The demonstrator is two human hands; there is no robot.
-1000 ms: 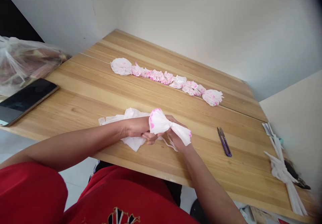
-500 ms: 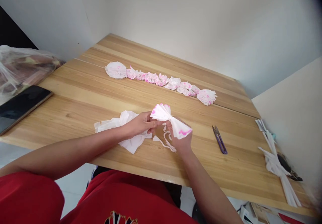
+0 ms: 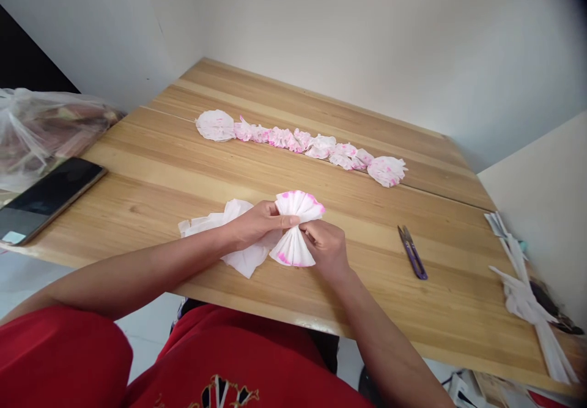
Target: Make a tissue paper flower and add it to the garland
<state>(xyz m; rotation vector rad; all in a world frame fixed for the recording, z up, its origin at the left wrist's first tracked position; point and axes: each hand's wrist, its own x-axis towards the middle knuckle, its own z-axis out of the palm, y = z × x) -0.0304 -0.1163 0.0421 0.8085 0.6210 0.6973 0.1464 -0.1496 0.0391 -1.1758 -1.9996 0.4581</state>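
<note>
Pinch the pleated paper firmly at its waist, with left hand closed on it from nine o'clock, right hand probably likewise from four, fingertips partly hidden.

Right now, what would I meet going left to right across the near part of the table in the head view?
Phone → left hand → pink-edged pleated bow → right hand → purple-handled snips → knotted white strips.
</note>
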